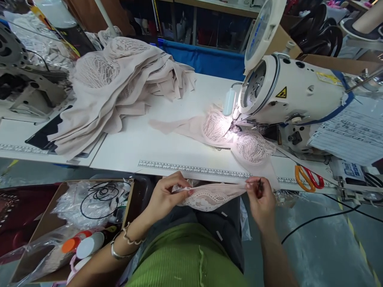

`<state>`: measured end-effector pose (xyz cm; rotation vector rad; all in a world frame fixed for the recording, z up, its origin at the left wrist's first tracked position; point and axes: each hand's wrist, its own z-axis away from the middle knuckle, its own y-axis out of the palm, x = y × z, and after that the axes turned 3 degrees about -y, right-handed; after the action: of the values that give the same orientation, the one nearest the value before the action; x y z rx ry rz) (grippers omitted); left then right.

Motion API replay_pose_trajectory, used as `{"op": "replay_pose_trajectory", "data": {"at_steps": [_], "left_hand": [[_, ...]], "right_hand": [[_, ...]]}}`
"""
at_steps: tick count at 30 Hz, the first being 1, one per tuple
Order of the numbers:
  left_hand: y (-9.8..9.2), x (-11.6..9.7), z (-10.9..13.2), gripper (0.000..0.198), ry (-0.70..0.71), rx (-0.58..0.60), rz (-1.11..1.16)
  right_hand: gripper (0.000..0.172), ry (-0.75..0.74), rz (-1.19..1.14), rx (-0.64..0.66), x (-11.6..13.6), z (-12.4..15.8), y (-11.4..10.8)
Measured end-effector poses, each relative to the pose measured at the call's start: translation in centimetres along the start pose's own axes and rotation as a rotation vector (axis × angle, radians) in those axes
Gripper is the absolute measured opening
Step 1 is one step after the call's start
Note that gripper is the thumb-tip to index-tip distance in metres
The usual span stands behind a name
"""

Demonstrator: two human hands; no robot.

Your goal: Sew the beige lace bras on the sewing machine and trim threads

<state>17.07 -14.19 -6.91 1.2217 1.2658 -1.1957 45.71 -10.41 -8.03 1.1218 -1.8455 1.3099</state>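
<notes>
My left hand (169, 195) pinches one end of a pale pink lace bra piece (211, 197), and my right hand (261, 198) grips its other end. The piece is stretched between them over my lap, just below the table's front edge. Something small and dark, perhaps thread snips, shows in my right hand's fingers. Another pink bra (251, 147) with lace cups lies under the lit needle of the sewing machine (293, 85). One of its cups sits left of the needle, the other to the right.
Stacked bra pieces (119, 83) cover the table's left side. A printed ruler (191, 169) runs along the front edge. Scissors (309, 178) with orange and red handles lie at the right. A cardboard box (48, 223) with bottles and cable stands at lower left.
</notes>
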Motion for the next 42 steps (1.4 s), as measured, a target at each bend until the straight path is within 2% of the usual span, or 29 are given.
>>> {"op": "replay_pose_trajectory", "data": {"at_steps": [2,4,7,10,12,14,17,18,21,24,26,28,30,32,34,36,39,42], "left_hand": [[0.5,0.1,0.2,0.011,-0.024,-0.002,-0.031],[1.1,0.1,0.2,0.011,-0.040,0.009,-0.052],[1.9,0.2,0.4,0.014,-0.056,0.049,-0.075],[2.4,0.3,0.4,0.021,-0.066,0.079,-0.114],[2.4,0.3,0.4,0.016,-0.080,0.100,-0.137],[2.0,0.1,0.2,0.007,-0.070,0.221,-0.184],[0.7,-1.1,-0.2,0.007,0.045,0.542,-0.347],[0.0,-1.7,-0.3,0.012,0.099,0.607,-0.419],[-3.1,-3.3,-0.4,0.022,0.221,0.681,-0.457],[-7.1,-4.1,-0.3,0.028,0.233,0.783,-0.178],[-9.6,-4.1,-0.2,0.031,0.127,0.729,-0.183],[-11.4,-4.0,-0.3,0.030,-0.075,0.577,-0.414],[-12.5,-3.9,-0.8,0.031,-0.274,0.418,-0.664],[-13.1,-3.8,-1.7,0.028,-0.370,0.296,-0.887],[-13.5,-3.5,-2.8,0.026,-0.446,0.200,-1.122],[-13.8,-3.2,-3.6,0.025,-0.510,0.148,-1.252],[-14.2,-2.9,-4.1,0.023,-0.542,0.149,-1.287],[-14.6,-2.7,-4.2,0.018,-0.547,0.155,-1.297]], "right_hand": [[0.009,-0.186,0.167,0.013,1.1,0.0,0.8],[0.014,-0.333,0.207,0.146,2.4,0.3,1.7],[0.015,-0.431,0.218,0.283,3.5,0.6,3.1],[0.024,-0.471,0.237,0.265,3.5,0.6,3.8],[0.031,-0.511,0.213,0.238,3.4,0.4,3.8],[0.034,-0.568,0.165,0.240,3.6,0.3,3.5],[0.026,-0.654,0.141,0.312,4.6,0.3,3.0],[0.023,-0.661,0.145,0.349,5.0,0.3,2.7],[0.019,-0.580,0.154,0.497,5.5,-0.1,2.2],[0.017,-0.437,0.028,0.614,4.9,-1.0,2.0],[0.022,-0.307,-0.152,0.654,4.2,-1.6,2.4],[0.029,-0.128,-0.293,0.667,3.7,-1.9,3.4],[0.037,0.040,-0.329,0.640,3.5,-1.9,5.0],[0.042,0.130,-0.281,0.607,3.6,-1.9,7.0],[0.038,0.106,-0.163,0.569,3.9,-1.8,9.0],[0.027,-0.009,0.018,0.520,4.2,-1.8,10.7],[0.013,-0.208,0.317,0.462,4.2,-1.7,12.4],[0.007,-0.313,0.477,0.442,4.1,-1.7,13.3]]}}
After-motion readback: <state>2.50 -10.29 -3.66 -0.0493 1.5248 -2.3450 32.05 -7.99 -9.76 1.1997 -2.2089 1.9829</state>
